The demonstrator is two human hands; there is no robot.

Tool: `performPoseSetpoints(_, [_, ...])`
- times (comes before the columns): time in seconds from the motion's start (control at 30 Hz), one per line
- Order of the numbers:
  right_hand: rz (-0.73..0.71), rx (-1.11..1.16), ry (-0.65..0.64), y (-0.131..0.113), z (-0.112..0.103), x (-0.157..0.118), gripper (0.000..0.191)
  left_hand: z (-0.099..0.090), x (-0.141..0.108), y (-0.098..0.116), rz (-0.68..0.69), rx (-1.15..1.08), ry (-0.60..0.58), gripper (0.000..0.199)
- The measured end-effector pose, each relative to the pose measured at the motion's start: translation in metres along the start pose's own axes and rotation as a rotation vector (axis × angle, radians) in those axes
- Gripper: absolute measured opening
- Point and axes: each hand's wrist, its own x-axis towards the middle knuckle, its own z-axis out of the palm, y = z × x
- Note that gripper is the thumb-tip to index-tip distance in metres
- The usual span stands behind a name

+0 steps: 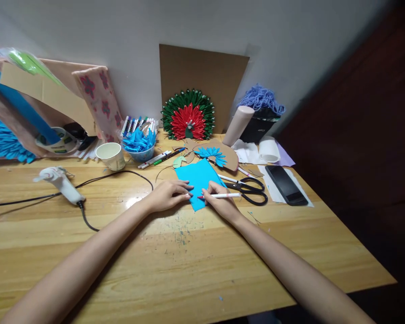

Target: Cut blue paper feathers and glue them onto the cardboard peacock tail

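Observation:
A bright blue sheet [200,174] lies on the wooden table. My left hand [168,195] rests flat on its left edge, fingers stretched out and holding nothing. My right hand [220,201] is closed around a white marker [225,195], whose red tip points left over the lower part of the sheet. Black-handled scissors [253,185] lie just right of the sheet, partly beside the right hand. Behind the sheet, a cardboard piece [231,158] carries blue petals [212,155] in a fan.
A glue gun [62,185] with its cable lies at left, near a paper cup [110,156] and a bowl of blue pieces [141,150]. A phone [286,184] is at right. A red-green peacock craft [189,116] leans on cardboard [202,67] behind.

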Motion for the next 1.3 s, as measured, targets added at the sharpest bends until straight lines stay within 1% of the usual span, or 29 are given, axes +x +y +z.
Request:
performPoseSetpoints(0.2, [0.001, 0.026, -0.074, 0.0010, -0.0004, -0.0012, 0.029, 0.0005, -0.0006, 0.0001, 0.001, -0.013, 0.005, 0.030])
performPoseSetpoints(0.37, [-0.016, -0.021, -0.103, 0.0053, -0.0004, -0.0015, 0.030, 0.0014, -0.0011, -0.0014, 0.004, -0.017, 0.006, 0.028])
performPoseSetpoints(0.5, [0.002, 0.044, -0.128, 0.0077, -0.0003, -0.0014, 0.030, 0.0015, -0.0015, -0.0019, -0.001, -0.020, 0.005, 0.028])
performPoseSetpoints(0.6, [0.042, 0.084, -0.118, 0.0063, -0.0007, -0.0018, 0.028, 0.0006, -0.0016, -0.0011, -0.001, -0.019, 0.007, 0.028])
performPoseSetpoints(0.7, [0.028, 0.060, -0.102, 0.0038, -0.0011, -0.0020, 0.029, -0.0002, -0.0017, -0.0002, 0.000, -0.020, 0.007, 0.029])
performPoseSetpoints(0.87, [-0.005, 0.097, 0.016, 0.0018, -0.0010, 0.0008, 0.028, 0.0000, -0.0026, -0.0005, -0.005, -0.015, 0.015, 0.028])
performPoseSetpoints(1.03, [-0.006, 0.062, -0.010, 0.0012, -0.0001, 0.0022, 0.028, -0.0009, -0.0027, 0.0003, 0.003, 0.001, 0.010, 0.028])
performPoseSetpoints(1.17, [-0.013, -0.014, 0.018, 0.0004, -0.0002, 0.0013, 0.027, -0.0022, -0.0016, 0.0016, 0.007, 0.005, 0.005, 0.029])
performPoseSetpoints(1.3, [0.023, 0.072, 0.026, 0.0013, -0.0003, 0.0019, 0.028, -0.0021, -0.0017, 0.0013, 0.001, 0.011, -0.007, 0.030])
